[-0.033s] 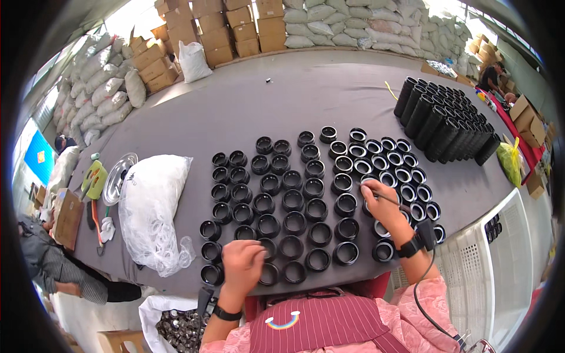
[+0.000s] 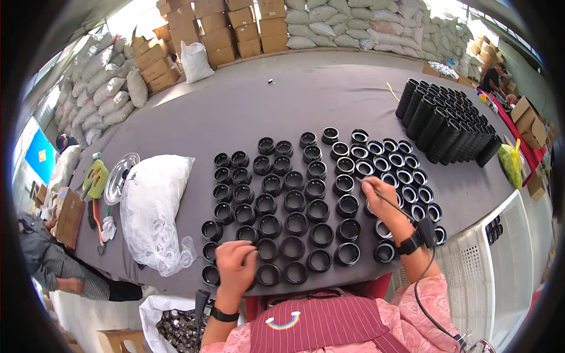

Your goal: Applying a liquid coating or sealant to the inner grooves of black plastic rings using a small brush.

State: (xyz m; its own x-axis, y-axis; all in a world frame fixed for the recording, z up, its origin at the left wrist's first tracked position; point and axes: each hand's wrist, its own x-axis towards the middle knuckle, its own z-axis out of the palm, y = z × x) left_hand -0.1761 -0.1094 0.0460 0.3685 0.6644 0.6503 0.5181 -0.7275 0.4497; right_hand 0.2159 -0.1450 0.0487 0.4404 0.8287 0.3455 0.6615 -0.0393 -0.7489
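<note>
Black rings with open centres [image 2: 296, 223] stand in rough rows on the grey cloth-covered table. My left hand [image 2: 236, 265] hovers over the near left rows, fingers curled together; whatever they pinch, if anything, is hidden. Between the fingers of my right hand [image 2: 381, 197] is a thin dark rod-like tool [image 2: 395, 206], its back end slanting over my wrist. That hand is above the right-hand group, where the rings show pale inner rims [image 2: 404, 176]. Some rings lie hidden under both hands.
A white plastic bag [image 2: 154, 206] lies left of the rings. Tall black ribbed cylinders [image 2: 450, 120] stand packed at the far right. A sack of small dark parts [image 2: 176, 329] sits below the near edge; a white perforated crate [image 2: 465, 265] is at lower right. Another person [image 2: 65, 265] is at left.
My left hand has shifted slightly left and toward me, uncovering part of a ring. My right hand stays in nearly the same place with the rod-like tool.
</note>
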